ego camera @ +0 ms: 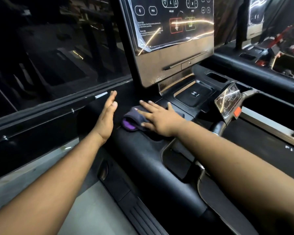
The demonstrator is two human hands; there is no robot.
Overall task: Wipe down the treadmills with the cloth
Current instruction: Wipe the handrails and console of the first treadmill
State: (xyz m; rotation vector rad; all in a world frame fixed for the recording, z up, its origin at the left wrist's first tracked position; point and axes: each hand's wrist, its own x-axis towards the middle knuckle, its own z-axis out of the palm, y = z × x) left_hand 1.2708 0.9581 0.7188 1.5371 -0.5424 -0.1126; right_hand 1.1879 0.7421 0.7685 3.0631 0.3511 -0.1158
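Note:
A dark cloth (131,118) with a purple patch lies bunched on the black console deck (143,150) of the treadmill. My right hand (157,117) presses flat on top of the cloth, fingers spread and pointing left. Just left of the cloth, my left hand (107,116) hovers on edge with fingers straight and nothing in it. The treadmill's screen panel (173,31) rises behind both hands, covered in peeling plastic film.
A wireless charging tray (194,94) sits right of the cloth, below the screen. A small control pad (227,102) with a red tab tops the right handlebar. A glass partition with a metal rail (58,107) runs along the left. Another machine stands at the far right.

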